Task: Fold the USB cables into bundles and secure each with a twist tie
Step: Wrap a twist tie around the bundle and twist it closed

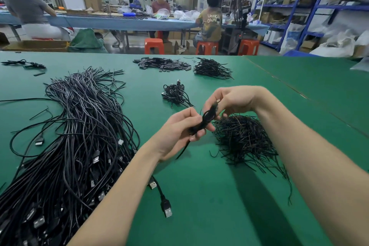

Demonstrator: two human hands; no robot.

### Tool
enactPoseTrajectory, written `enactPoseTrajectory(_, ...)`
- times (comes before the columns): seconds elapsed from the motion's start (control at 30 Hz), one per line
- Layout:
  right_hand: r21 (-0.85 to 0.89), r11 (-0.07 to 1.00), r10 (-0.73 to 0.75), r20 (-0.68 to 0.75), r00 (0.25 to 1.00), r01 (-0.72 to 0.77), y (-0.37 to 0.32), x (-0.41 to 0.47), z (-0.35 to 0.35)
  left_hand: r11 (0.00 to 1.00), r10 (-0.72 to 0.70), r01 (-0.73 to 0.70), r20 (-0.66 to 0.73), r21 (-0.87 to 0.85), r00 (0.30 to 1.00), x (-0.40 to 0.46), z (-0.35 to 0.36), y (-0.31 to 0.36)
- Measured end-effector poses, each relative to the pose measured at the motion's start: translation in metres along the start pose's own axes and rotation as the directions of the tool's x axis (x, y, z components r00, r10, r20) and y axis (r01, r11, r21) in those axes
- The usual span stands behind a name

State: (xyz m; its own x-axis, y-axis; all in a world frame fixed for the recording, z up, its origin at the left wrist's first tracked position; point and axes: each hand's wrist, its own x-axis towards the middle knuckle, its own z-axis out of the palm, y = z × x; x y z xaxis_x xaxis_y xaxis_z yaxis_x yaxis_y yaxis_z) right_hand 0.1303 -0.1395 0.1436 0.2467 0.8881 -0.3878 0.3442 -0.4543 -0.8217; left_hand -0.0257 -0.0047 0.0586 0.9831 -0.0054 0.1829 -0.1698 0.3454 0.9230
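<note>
Both hands are holding one folded cable bundle point(206, 120) above the green counter point(199, 185): the left hand point(179, 130) is gripping its lower part, the right hand point(229, 102) pinching its top. Twist ties point(243, 138) are lying just beneath; loose cables point(75, 136) are piled at left.

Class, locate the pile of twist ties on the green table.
In the head view, the twist ties lie right of centre, under the right hand, opposite the loose cables.

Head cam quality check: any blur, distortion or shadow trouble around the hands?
Head view: wide-angle bends the green table edges and stretches the forearms; the folded cable between left hand and right hand is slightly soft; arm shadows fall soft, no glare.
</note>
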Motion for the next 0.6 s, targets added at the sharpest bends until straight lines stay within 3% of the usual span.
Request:
enactPoseTrajectory(0.07,-0.281,0.955,0.095,0.005,0.996,-0.089,-0.019,0.001,-0.003,0.998,-0.016,0.017,-0.014,0.055,1.0,0.002,0.001,-0.004)
enactPoseTrajectory(0.13,-0.516,0.835,0.199,-0.039,0.979,-0.19,-0.041,0.005,0.0,0.991,-0.022,0.03,-0.057,0.131,0.998,0.005,0.002,-0.009)
enactPoseTrajectory(0.23,-0.7,0.661,0.228,-0.155,0.961,-0.269,-0.065,0.016,0.012,0.98,-0.011,0.046,-0.178,0.195,0.984,0.008,0.003,-0.016)
enactPoseTrajectory(0.37,-0.813,0.53,-0.03,-0.304,0.952,-0.243,-0.074,0.023,0.029,0.993,0.034,0.01,-0.374,0.115,0.927,0.013,-0.002,-0.019)
enactPoseTrajectory(0.5,-0.849,0.507,-0.34,-0.354,0.871,-0.148,-0.06,0.025,0.042,0.999,0.051,-0.051,-0.501,0.013,0.864,0.016,-0.009,-0.017)
enactPoseTrajectory(0.6,-0.815,0.579,-0.48,-0.341,0.808,-0.001,-0.043,0.021,0.04,0.995,0.097,-0.103,-0.532,0.019,0.841,0.017,-0.013,-0.016)
